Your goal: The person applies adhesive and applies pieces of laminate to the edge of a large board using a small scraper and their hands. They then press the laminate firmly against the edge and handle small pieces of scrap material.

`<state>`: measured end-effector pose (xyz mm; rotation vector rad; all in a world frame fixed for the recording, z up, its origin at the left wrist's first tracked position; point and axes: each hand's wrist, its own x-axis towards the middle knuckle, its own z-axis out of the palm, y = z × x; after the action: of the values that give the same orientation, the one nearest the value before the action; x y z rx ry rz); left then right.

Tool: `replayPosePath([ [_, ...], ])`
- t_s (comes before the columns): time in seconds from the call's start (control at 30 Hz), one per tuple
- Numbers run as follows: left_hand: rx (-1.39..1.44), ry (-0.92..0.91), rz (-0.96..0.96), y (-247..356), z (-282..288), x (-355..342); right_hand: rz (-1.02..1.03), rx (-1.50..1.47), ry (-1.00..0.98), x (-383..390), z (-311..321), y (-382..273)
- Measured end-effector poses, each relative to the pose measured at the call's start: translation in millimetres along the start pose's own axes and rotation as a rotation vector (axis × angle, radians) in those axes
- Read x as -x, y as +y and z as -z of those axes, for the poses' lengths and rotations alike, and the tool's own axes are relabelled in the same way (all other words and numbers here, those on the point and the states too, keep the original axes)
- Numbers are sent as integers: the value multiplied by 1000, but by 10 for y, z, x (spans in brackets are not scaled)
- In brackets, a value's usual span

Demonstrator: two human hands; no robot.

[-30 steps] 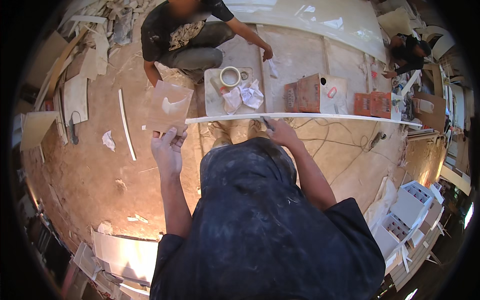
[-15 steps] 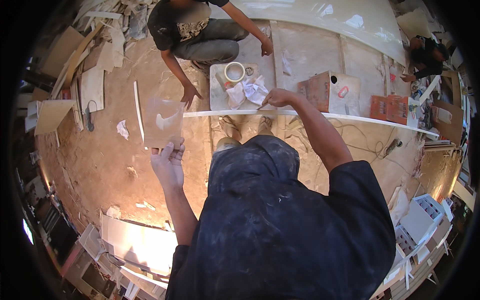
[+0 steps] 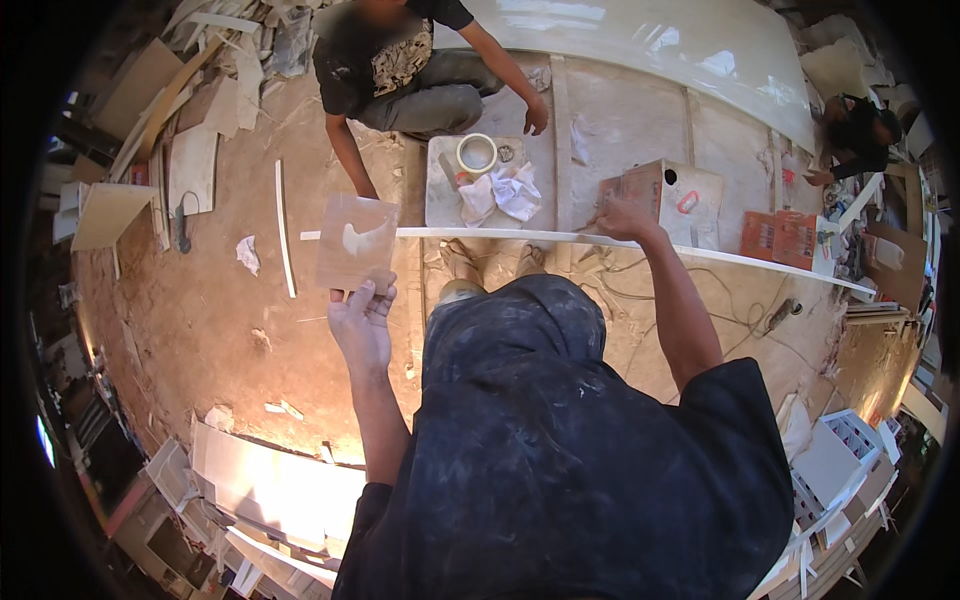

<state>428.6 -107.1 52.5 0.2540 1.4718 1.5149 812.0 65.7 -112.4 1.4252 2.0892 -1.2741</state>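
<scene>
My left hand [image 3: 364, 325] grips a small square board [image 3: 350, 250] from below, with a smear of pale putty [image 3: 358, 238] on its face. A long white strip [image 3: 470, 233] runs across in front of me, over my feet and partly hidden behind the board. Closed around a small scraper, largely hidden by the fingers, my right hand [image 3: 625, 220] is at the strip. Beyond it, a slab [image 3: 440, 200] bears a tape roll [image 3: 477, 152] and crumpled white paper [image 3: 515, 192]. A dented red and white box [image 3: 690, 205] stands just past my right hand.
A co-worker [image 3: 420, 95] squats opposite me, arms reaching down. Another person [image 3: 855, 140] crouches at upper right. A glossy white panel [image 3: 650, 35] lies behind. Scrap boards [image 3: 190, 170] pile up at left, red boxes [image 3: 780, 235] sit right, cables [image 3: 740, 320] cross the floor, white units [image 3: 830, 460] at lower right.
My right hand with the scraper has moved rightward along the strip. The board in my left hand has shifted slightly right in the picture. The co-worker's reaching arms have shifted.
</scene>
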Motion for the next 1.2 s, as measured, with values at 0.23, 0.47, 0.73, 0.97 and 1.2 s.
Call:
replayPosePath([
  [0.23,7,-84,67,36,-102,-304,-62,-535,293,175,-630,-564],
  [0.47,-1,-196,94,132,-89,-633,-454,-1192,292,106,-947,-859],
  [0.73,-18,-315,196,110,40,-1038,-234,-673,759,18,-1356,-1114],
  [0.97,-65,-418,265,150,93,-1379,-464,-87,609,4,-1545,-1645],
  [1.2,-125,-486,276,215,78,-1575,-525,-115,533,95,-1406,-1869],
])
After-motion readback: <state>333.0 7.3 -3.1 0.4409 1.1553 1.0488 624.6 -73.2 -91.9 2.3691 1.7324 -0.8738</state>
